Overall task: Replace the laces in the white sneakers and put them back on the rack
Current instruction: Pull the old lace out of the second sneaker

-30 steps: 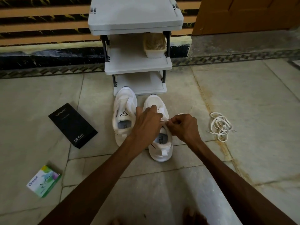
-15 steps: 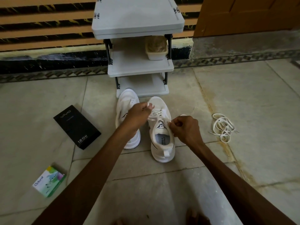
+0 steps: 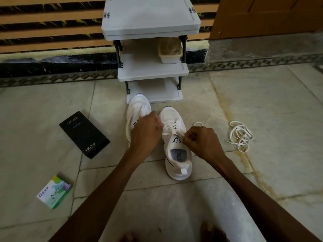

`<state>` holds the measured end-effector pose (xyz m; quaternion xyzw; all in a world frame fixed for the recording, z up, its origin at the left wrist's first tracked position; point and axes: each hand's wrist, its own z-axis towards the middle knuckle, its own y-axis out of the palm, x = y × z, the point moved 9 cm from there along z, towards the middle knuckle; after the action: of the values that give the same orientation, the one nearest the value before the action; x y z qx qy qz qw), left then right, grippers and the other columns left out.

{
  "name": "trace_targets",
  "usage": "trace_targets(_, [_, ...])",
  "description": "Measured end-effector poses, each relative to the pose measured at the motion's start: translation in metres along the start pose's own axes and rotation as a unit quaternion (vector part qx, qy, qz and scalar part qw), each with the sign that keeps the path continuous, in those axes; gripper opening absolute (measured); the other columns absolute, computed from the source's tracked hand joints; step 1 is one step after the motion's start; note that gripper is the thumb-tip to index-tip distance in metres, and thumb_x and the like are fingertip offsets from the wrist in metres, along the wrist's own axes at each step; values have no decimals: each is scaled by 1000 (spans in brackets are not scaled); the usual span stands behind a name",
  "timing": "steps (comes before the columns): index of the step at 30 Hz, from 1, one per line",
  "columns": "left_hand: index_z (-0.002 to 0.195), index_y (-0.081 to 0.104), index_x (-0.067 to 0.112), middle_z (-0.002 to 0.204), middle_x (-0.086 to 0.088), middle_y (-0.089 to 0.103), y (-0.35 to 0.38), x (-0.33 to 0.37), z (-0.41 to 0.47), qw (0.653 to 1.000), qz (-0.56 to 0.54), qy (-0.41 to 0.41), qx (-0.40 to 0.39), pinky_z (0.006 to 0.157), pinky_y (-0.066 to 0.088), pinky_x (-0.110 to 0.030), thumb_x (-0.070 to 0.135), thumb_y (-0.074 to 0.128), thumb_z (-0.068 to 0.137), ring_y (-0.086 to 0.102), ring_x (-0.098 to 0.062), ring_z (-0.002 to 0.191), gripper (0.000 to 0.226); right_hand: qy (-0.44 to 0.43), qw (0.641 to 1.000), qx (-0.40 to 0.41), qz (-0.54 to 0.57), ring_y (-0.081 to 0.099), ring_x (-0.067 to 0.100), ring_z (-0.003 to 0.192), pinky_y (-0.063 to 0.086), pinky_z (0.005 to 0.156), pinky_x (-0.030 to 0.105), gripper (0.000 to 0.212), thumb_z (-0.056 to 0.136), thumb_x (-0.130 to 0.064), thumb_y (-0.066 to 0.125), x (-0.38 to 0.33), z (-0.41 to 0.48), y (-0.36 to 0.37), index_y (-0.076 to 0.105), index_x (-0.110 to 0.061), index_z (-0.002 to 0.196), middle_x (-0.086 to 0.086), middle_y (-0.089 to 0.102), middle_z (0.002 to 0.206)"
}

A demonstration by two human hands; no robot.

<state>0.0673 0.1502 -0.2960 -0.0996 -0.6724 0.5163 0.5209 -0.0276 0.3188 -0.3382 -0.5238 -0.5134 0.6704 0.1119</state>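
Shoes sit side by side on the floor (image 3: 262, 105), right in front of the rack (image 3: 152, 72). The right shoe (image 3: 176, 154) has a lace (image 3: 172, 127) crossed through its top holes. The left shoe (image 3: 138, 109) is partly hidden by the left hand (image 3: 146, 135).

The left hand is curled shut at the left side of the lace, and its fingers (image 3: 157, 122) seem to pinch one end. The right hand (image 3: 201, 142) is closed too, with its fingers (image 3: 185, 137) pinching the lace by the tongue. A loop of lace (image 3: 197, 123) pokes out behind that hand.

A loose lace pile (image 3: 240, 136) lies on the floor well to the right. A black box (image 3: 83, 134) lies to the left of the shoes. A small green box (image 3: 55, 192) lies nearer, also on the left. A tub (image 3: 169, 51) sits on the middle shelf of the rack.
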Motion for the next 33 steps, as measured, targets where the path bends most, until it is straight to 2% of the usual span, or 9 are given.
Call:
trace_targets(3, [93,65,14,85,-2,69,35,3,-15,988,33,-23,-146,73,51,-34,42,62,89,64,-19,83,28,-9,999,11,-50,64,15,68,53,61,28,24,83,-46,69,-15,1,2,72,-22,85,-3,69,77])
trace_targets(8, [129,38,12,103,-8,66,34,14,-19,998,56,-7,-39,63,40,-23,27,66,88,66,-26,92,52,-12,995,46,-85,61,15,62,47,56,25,23,88,-37,63,-20,3,3,66,-19,101,0,68,74])
trace_targets(12, [116,36,13,90,-4,59,31,-14,-16,990,-82,-104,-49,59,42,-28,15,66,82,65,-29,86,46,21,995,73,-70,58,22,58,50,54,34,37,81,-21,64,-8,1,2,42,-20,111,0,58,69])
trace_targets(17, [116,40,14,96,-12,63,7,-44,-17,988,-79,-135,4,72,45,-32,13,69,80,62,-30,91,46,90,991,46,-88,60,24,55,48,53,29,26,79,-10,63,61,-8,-13,55,-16,104,2,59,61])
trace_targets(20, [109,37,23,83,-5,62,18,-27,-14,993,-69,-92,-25,69,47,-33,14,71,78,62,-25,80,47,32,996,78,-39,66,23,61,49,56,28,7,89,-16,60,38,0,-14,63,-16,96,5,67,66])
trace_targets(23, [110,37,24,78,1,59,26,-9,-12,998,-25,-57,-25,57,44,-31,13,70,79,59,-20,71,47,-30,999,20,19,68,14,70,52,63,26,18,91,-34,62,-11,15,-1,69,-17,95,2,73,82])
trace_targets(27, [111,37,23,80,2,55,25,-11,-12,997,-27,-66,-32,50,34,-22,15,72,78,56,-16,69,49,-18,999,-27,-27,68,17,81,52,71,23,33,81,-40,72,-32,20,9,68,-20,108,3,73,98])
trace_targets(29, [112,38,22,82,2,54,25,-8,-12,997,-25,-69,-39,47,29,-18,16,72,79,52,-14,67,48,-25,997,-32,-60,68,20,86,54,81,31,40,79,-43,73,-39,21,13,66,-22,113,6,72,102])
trace_targets(33, [110,37,21,85,0,55,26,-1,-11,997,-10,-62,-39,49,31,-22,21,72,80,56,-19,73,46,-41,985,-36,-162,66,23,90,52,83,31,41,86,-39,67,-51,18,18,58,-19,121,7,69,106])
